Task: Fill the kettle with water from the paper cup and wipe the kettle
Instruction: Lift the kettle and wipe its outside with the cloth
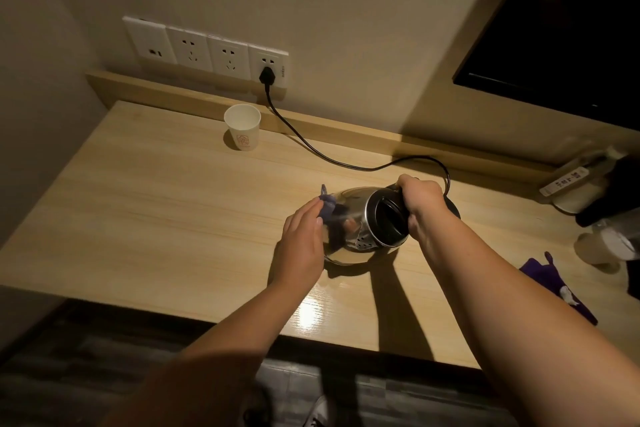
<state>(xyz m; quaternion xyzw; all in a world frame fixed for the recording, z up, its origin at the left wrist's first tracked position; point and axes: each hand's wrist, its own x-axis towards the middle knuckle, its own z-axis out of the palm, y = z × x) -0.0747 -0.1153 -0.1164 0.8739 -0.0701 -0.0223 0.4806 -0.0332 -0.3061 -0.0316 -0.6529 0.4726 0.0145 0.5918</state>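
The glass kettle (360, 218) is tilted on its side above the wooden tabletop (145, 218), lid end toward the person's right and its glass body toward the left. The right hand (420, 206) grips the black handle, fingers curled around it. The left hand (301, 243) lies flat against the glass wall with straight fingers, pressing a purple cloth (327, 206) onto the kettle; part of the cloth projects past the fingertips. The black lid (388, 218) is seated in the kettle's metal collar. The black kettle base (452, 208) sits on the tabletop just behind the right hand, mostly hidden by it. A black power cord (311, 146) runs from the base area across the tabletop to a plug (267, 75) inserted in the rightmost of four white wall sockets (204, 48). The white paper cup (242, 126) stands upright near the rear edge of the tabletop, well apart from the kettle. A second purple cloth (550, 279) lies at the right edge of the tabletop.
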